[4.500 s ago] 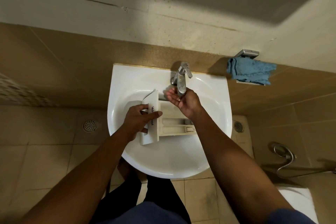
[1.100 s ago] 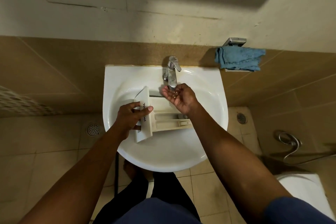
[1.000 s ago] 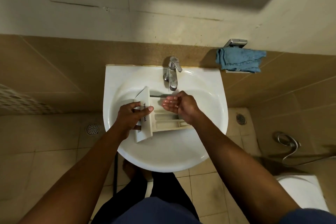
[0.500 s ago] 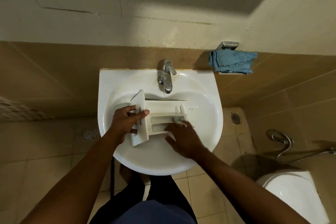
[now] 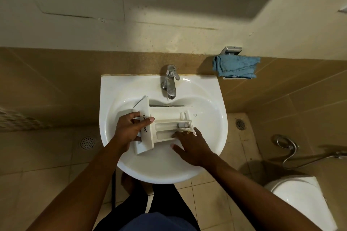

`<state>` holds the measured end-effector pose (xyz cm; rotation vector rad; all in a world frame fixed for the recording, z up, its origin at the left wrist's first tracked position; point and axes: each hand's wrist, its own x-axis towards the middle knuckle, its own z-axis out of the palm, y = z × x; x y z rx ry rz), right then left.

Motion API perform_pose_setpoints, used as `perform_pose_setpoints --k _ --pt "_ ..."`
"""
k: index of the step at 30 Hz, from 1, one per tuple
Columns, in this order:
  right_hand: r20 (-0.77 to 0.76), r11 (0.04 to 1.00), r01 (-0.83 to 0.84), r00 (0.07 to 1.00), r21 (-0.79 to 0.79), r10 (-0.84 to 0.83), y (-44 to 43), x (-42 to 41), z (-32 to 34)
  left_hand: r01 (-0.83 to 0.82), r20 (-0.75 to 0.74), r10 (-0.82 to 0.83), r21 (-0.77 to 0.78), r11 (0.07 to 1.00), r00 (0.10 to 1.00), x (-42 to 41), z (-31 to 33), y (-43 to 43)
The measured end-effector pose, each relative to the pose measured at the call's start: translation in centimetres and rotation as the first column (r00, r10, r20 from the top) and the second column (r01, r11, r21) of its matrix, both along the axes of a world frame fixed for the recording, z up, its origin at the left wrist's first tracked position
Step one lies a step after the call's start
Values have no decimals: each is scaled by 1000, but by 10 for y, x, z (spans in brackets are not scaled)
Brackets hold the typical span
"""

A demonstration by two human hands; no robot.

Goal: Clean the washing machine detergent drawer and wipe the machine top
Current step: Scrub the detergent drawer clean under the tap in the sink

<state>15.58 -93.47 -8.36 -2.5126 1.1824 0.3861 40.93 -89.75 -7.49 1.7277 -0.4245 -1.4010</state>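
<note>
Scrubbing detergent drawer (image 5: 169,118) in sink (image 5: 116,88), centre of frame.
Gripped at lettered front panel by left hand (image 5: 131,129), thumb across the face, likely to steady it below tap (image 5: 170,82). White plastic, compartments facing up; residue not discernible. Rubbed in near compartment by flat, spread fingers of right hand (image 5: 191,146), holding nothing. Upper right: blue cloth (image 5: 235,67) on wall holder, presumably for the machine top.

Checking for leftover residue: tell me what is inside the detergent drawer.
The detergent drawer shows pale compartments and a white insert at its rear end. Fingers of the right hand lie in the nearest compartment, hiding part of its floor.
</note>
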Motion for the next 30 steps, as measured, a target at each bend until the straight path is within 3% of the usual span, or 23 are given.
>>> perform_pose_setpoints --k 4,7,9,12,15,20,23,25,27,30 --pt "-57 991 58 997 123 -51 -6 53 19 -8 -6 8 -10 1000 1000 -1 -1 0" --pt "-40 999 6 999 -44 -8 5 52 13 -10 -6 10 -6 1000 1000 -1 0 0" --pt "-114 986 19 993 -168 -38 5 31 6 -10 -11 10 5 1000 1000 0 0 1" --pt "-168 991 -24 986 -133 2 -4 31 8 -19 -18 19 4 1000 1000 -1 -2 3" --pt "-140 998 13 990 59 -5 -15 53 13 -41 -9 42 13 999 999 -1 -1 3" --pt "-86 989 93 993 113 -83 -18 42 11 -77 -31 78 21 997 996 2 -3 2" --pt "180 984 86 977 157 -115 5 49 10 -82 -44 83 18 996 996 2 -5 1" --pt "274 983 48 957 178 -96 27 57 11 -86 -39 86 12 996 996 2 -7 1" --pt "269 990 55 959 127 -88 40 53 14 -75 -30 75 6 997 997 2 -7 0" --pt "102 998 69 992 -3 -68 27 25 14 -67 -24 68 10 998 997 3 -9 0"
